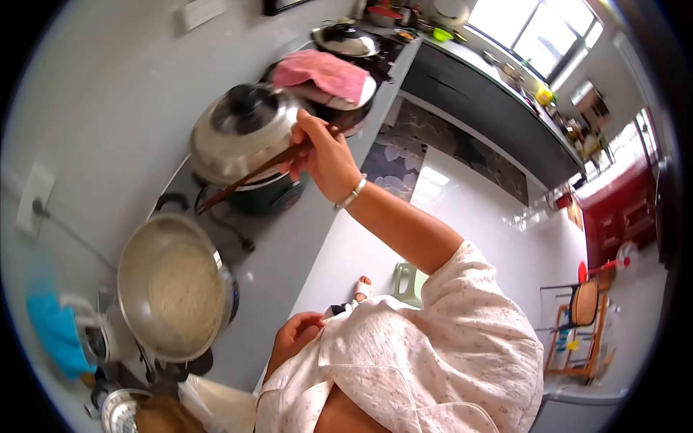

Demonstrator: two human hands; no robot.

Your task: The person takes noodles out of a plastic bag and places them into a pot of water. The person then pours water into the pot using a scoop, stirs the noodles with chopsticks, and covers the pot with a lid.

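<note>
My right hand [317, 155], with a pale bracelet at the wrist, grips long brown chopsticks [242, 180]. Their far tips point down-left, towards the handle of a wide metal pan. A domed steel lid [245, 126] with a black knob covers a dark green cooker [267, 198] behind the chopsticks. The metal pan [133, 289] stands at the left and holds a pale, whitish food [186, 292]. My left hand [298, 333] rests low by the front of my shirt, its fingers curled, with no object showing in them.
Beyond the cooker are a pink cloth [321, 72] on a lidded pot and another lidded pan [345, 40]. A black plug and cord [247, 245] lie on the grey counter [278, 267]. A blue cloth [58, 335] is at lower left, a green stool [410, 283] on the floor.
</note>
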